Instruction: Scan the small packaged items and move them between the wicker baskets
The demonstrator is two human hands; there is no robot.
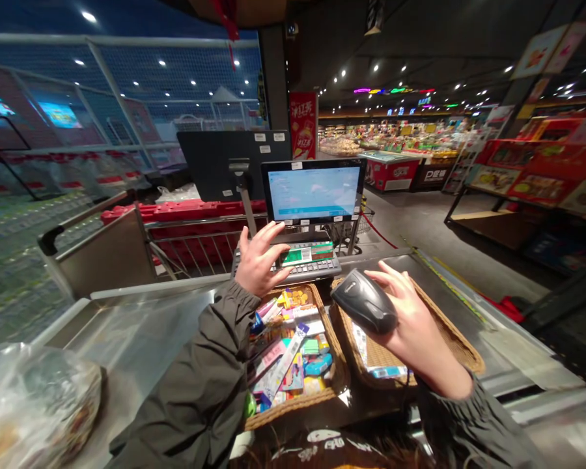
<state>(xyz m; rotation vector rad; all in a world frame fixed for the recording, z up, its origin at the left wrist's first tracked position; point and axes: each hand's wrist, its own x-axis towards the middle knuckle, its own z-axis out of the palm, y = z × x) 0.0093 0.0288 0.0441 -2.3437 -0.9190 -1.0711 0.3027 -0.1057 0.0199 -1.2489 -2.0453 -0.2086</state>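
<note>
My left hand (260, 260) is over the left part of a black keyboard (317, 268). Its fingers hold the left end of a slim green packet (305, 254), whose white barcode label faces up towards me. In my right hand (410, 312) is a black handheld barcode scanner (364, 301), gripped from its right side and tilted towards the left. Below my left hand sits a wicker basket (340, 365) full of small colourful packaged goods. A second wicker basket (452, 335), partly hidden by my right hand, has a few packets along its left side and bottom.
Behind the keyboard stands a lit monitor (315, 192), with a second dark screen (224, 166) seen from behind. On the metal counter (141, 326) at left lies a clear plastic bag (39, 397). A shopping cart (200, 244) is beyond the counter; shelves (532, 163) stand at right.
</note>
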